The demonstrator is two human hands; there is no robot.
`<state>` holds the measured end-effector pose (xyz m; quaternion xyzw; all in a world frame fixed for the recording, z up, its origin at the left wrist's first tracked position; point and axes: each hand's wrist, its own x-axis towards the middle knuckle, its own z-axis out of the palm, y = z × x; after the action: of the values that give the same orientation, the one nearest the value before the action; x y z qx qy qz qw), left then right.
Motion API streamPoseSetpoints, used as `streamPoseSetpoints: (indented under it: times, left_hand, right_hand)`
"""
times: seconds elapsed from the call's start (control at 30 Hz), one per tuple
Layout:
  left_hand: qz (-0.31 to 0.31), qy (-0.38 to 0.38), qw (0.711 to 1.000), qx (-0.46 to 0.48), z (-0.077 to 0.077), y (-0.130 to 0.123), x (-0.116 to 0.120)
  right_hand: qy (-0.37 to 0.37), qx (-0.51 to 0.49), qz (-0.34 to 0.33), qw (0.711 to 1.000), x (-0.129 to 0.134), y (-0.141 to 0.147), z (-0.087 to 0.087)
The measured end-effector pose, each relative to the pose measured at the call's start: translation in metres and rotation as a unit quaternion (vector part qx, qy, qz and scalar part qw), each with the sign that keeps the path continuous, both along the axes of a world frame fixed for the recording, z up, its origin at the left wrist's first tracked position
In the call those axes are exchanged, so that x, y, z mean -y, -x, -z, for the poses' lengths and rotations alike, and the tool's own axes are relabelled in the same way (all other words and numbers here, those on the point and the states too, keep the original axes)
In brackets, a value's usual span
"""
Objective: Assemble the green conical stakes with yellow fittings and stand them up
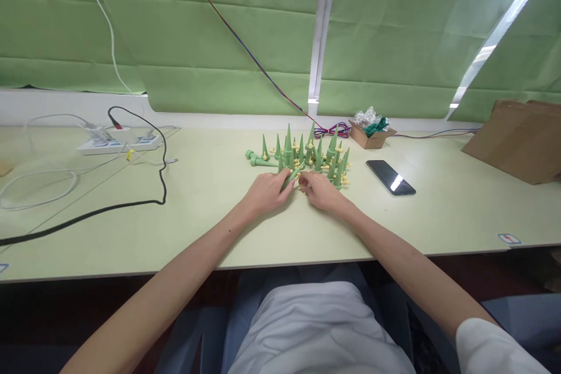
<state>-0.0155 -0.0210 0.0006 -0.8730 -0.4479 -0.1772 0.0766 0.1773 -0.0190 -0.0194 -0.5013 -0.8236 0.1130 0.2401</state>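
Left of the phone [390, 176], the left grip [270, 190] clasps a green spike [294, 175]; I cannot tell the right grip's [318, 189] state.

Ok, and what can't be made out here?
In the head view:
Held green spike: near end, covered by the left hand.
Right hand: whether it grips anything; too small, partly hidden by its own fingers.
Rear green spikes: some bases, hidden behind nearer ones.
Cardboard: its right end, cut off by the picture's edge.
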Motion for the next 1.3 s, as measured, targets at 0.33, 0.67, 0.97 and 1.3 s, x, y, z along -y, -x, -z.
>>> streamPoseSetpoints:
  times: [0.33,0.67,0.97,1.3]
  left_hand:
    - [-0.012,0.002,1.0,-0.002,0.0007,0.0012,-0.0032]
    - [-0.006,0.018,1.0,0.017,0.0012,0.0027,-0.0065]
    - [0.049,0.01,0.988,0.143,-0.0002,0.0031,-0.006]
    - [0.071,0.154,0.926,0.337,-0.0036,0.0001,-0.008]
  right_hand:
    - [-0.003,-0.004,-0.009,1.0,-0.0006,-0.0005,0.0011]
    - [0.002,-0.028,-0.018,0.999,-0.0016,-0.0005,0.002]
    - [-0.012,-0.056,-0.033,0.998,-0.0028,-0.0011,0.0028]
    - [-0.024,-0.092,-0.036,0.995,-0.0022,0.0006,0.0016]
